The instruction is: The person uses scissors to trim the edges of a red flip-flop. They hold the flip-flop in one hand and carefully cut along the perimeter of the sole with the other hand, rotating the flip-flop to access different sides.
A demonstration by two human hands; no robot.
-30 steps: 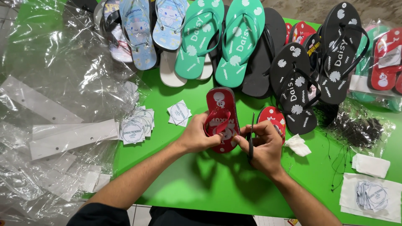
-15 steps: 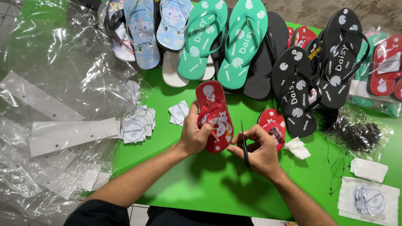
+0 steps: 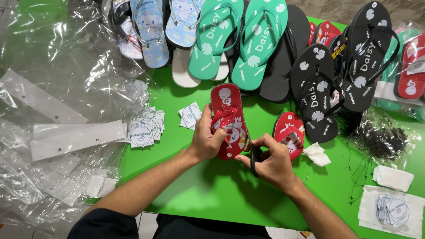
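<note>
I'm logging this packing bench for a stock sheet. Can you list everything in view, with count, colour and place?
Small red sandal: one, red with a cartoon print, held at table centre.
Second red sandal: one, red, lying just right of it.
Scissors: one, dark, in the right hand.
Green sandals: two, teal, far edge.
Black sandals: several, black with white flowers, far right.
Pale blue sandals: two, far left.
Round labels: small stack, white, left of centre.
Plastic bags: heap, clear, left side.
Table: one, bright green.
Left hand: grips the small red sandal.
Right hand: fingers around the scissors.
</note>
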